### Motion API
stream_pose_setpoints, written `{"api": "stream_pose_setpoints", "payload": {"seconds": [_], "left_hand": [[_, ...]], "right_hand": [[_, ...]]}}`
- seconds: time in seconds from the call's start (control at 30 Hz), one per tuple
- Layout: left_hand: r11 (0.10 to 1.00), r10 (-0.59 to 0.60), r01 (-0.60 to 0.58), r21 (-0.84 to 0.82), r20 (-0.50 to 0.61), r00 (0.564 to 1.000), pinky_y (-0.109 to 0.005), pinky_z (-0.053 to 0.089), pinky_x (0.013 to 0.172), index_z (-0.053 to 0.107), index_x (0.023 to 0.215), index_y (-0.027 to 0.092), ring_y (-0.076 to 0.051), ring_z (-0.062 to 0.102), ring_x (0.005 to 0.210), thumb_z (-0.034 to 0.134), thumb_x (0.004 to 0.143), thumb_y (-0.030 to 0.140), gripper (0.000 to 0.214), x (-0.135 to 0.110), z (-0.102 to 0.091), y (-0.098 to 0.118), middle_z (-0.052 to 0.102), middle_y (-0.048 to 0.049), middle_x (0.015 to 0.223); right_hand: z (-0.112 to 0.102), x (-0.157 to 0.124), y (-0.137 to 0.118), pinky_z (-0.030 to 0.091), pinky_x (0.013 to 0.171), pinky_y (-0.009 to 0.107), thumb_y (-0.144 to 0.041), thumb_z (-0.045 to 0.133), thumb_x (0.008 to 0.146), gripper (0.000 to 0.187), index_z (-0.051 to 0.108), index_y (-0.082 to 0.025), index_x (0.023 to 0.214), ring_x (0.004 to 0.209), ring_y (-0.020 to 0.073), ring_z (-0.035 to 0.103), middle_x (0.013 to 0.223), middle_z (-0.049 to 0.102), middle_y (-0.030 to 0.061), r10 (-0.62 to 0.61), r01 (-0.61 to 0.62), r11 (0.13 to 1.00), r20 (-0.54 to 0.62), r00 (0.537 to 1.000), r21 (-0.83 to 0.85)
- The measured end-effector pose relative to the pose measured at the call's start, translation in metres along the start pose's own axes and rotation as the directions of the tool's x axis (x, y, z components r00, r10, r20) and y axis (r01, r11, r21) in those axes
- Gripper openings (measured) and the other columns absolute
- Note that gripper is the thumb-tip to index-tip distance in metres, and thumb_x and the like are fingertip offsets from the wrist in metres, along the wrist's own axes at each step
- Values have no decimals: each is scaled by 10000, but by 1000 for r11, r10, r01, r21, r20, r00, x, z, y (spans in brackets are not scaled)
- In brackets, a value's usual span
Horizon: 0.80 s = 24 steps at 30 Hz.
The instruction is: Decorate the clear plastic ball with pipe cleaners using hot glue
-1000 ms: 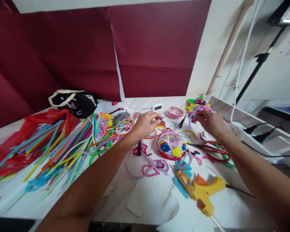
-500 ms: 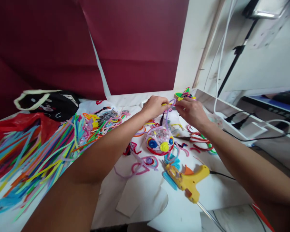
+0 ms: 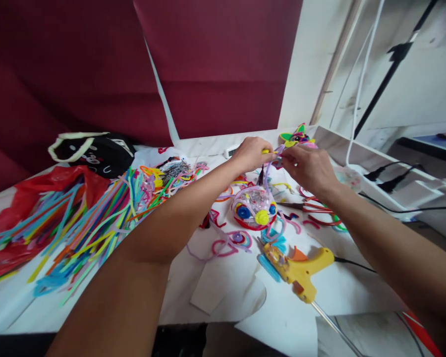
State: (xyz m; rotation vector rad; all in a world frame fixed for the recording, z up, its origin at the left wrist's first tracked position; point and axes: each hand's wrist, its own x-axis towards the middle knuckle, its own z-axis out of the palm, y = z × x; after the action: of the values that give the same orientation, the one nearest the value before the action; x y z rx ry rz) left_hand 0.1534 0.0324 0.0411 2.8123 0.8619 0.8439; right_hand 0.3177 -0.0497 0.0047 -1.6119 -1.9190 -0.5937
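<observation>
- Left hand [image 3: 253, 152] has come across since a second ago, now almost meeting the other, pinching a yellow bit [image 3: 269, 151].
- Lilac strand [image 3: 266, 174] hangs between them, near the table's [image 3: 182, 297] back edge.
- Right hand [image 3: 308, 166] pinches that strand, toward the back-right corner.

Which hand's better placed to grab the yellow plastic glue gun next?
Right, probably. The yellow glue gun has its handle angled rightward, nearer the right hand than the left hand. Both hands look occupied, though.

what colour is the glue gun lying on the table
Yellow; the glue gun shows best in the head view.
</observation>
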Motion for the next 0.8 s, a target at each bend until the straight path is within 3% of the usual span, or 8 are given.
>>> {"api": "stream_pose_setpoints", "payload": {"seconds": [0.37,0.63,0.7,0.8], "left_hand": [[991,23,-32,132,73,997,-274,373,675,724,776,187,-171,596,781,567,828,329,218,-1,-4,0,681,-36,810],[931,53,-81,356,86,995,-294,368,647,703,864,186,-211,605,834,531,858,252,184,1,-19,14,660,-61,944],[949,42,-63,308,74,996,-304,373,672,690,839,187,-222,602,853,542,847,223,153,2,-20,15,649,-63,962],[995,-20,17,99,32,999,-304,384,718,666,769,184,-231,590,896,581,821,217,105,4,-20,12,644,-64,959]], "right_hand": [[1,5,-11,268,541,300,-233,479,838,233,687,-160,916,677,228,622,807,718,89,65,-64,992,8,998,-109],[-3,11,-15,290,549,315,-232,441,859,238,669,-165,848,733,270,633,848,711,123,71,-72,996,-18,997,-61],[-4,12,-16,312,556,321,-221,440,854,234,667,-165,842,750,281,637,862,710,133,81,-81,997,-27,996,-16],[-5,14,-14,369,587,331,-220,465,843,207,665,-175,817,755,276,645,846,715,129,109,-105,992,-48,993,76]]}}
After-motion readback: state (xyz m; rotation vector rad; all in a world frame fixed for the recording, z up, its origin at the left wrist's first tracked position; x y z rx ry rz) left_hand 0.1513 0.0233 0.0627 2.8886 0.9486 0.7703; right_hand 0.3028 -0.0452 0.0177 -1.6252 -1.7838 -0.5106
